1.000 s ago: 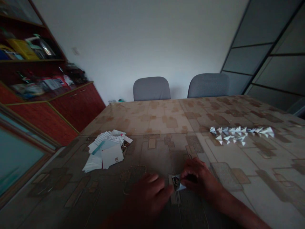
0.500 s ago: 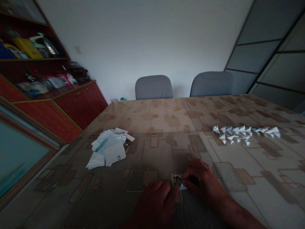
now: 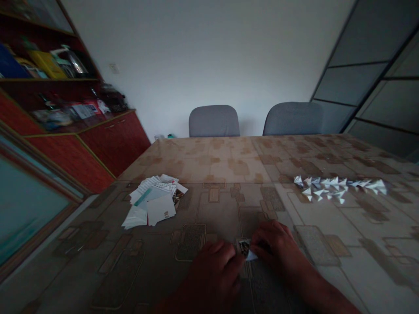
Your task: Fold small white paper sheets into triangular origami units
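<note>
Between my hands, low on the table, lies a small piece of folded paper [image 3: 252, 256], white on one part and dark-patterned on another. My left hand [image 3: 214, 268] is closed, its thumb and forefinger at the paper's lower left edge. My right hand [image 3: 278, 248] pinches the paper's right side, fingers bent and thumb against it. Both hands rest low, close to the tabletop. The fingers cover part of the paper, so its full shape is hidden.
A loose pile of white paper cards [image 3: 160, 207] lies on the left of the patterned table [image 3: 225, 165]. To the right, several small folded white paper pieces [image 3: 340, 185] stand in rows. Two grey chairs [image 3: 214, 122] are at the far edge, and a red-brown cabinet [image 3: 114, 139] stands left.
The view has shifted slightly. My right thumb and fingers are closer together on the paper, and my left hand has shifted slightly at its edge.
</note>
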Demonstrator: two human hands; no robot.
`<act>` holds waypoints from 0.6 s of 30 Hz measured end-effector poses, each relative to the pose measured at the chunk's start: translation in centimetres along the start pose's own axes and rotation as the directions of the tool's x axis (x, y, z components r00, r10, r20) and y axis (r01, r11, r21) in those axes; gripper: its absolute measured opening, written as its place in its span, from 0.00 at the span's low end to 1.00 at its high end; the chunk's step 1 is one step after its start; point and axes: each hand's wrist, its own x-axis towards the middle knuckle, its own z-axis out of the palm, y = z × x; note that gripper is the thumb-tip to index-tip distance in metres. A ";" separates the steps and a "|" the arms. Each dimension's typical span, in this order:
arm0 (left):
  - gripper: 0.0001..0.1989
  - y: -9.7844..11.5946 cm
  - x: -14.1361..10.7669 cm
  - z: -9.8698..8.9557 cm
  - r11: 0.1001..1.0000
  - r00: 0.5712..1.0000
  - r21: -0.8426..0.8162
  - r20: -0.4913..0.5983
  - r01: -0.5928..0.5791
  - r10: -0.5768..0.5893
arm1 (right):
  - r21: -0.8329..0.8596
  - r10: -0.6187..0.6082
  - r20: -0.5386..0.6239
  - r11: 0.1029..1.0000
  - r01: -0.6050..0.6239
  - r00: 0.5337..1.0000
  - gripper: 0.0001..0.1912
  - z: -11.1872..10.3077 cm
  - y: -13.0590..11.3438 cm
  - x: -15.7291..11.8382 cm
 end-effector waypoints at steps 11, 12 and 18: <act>0.22 1.1 -1.2 2.9 0.969 0.991 0.246 -0.119 -0.025 0.056 | 0.047 -0.003 -0.053 0.999 0.005 0.999 0.09 1.2 -0.1 -1.3; 0.23 1.1 -1.1 2.8 0.972 0.994 0.234 -0.097 -0.018 0.041 | 0.047 -0.007 -0.053 0.999 0.009 0.999 0.09 1.1 -0.1 -1.3; 0.24 0.9 -0.6 1.9 0.993 0.999 0.114 -0.010 0.041 -0.040 | 0.115 -0.079 -0.062 0.990 0.086 0.995 0.11 0.5 0.1 -1.3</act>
